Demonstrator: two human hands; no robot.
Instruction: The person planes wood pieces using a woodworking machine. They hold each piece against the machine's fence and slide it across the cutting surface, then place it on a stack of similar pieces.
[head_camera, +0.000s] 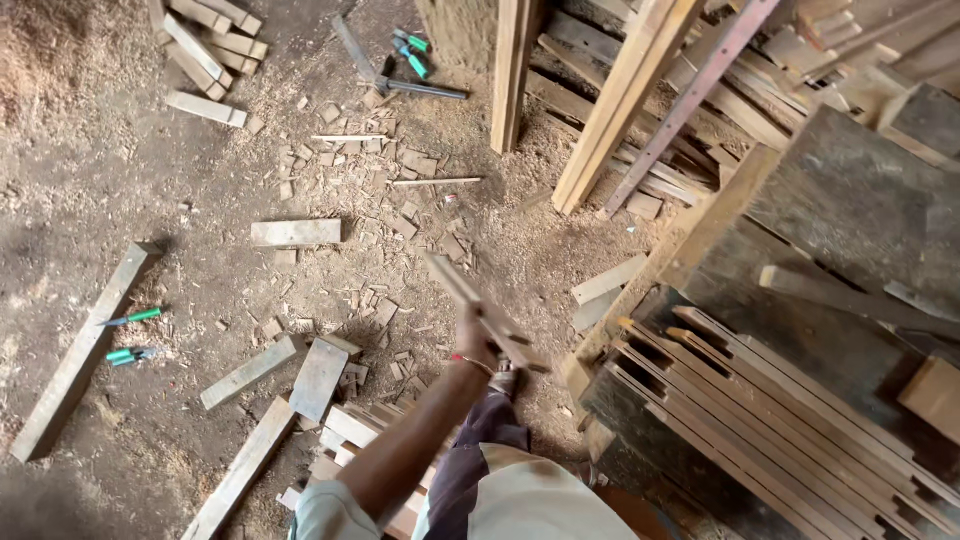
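My left hand (477, 337) is shut on a thin wooden strip (452, 282), blurred by motion, which slants from upper left to lower right over the sawdust floor. A red band sits on that wrist. The arm reaches up from the bottom of the view, beside my trouser leg (487, 425). My right hand is out of sight. Just right of the held strip lies a stack of notched wooden slats (760, 410).
Offcuts and chips litter the dirt floor (180, 200). A long beam (85, 350) lies at left, with green-handled tools (130, 318) beside it. More green-handled tools (411, 55) and a metal tool (390, 82) lie at top. Planks (620, 100) lean at upper right.
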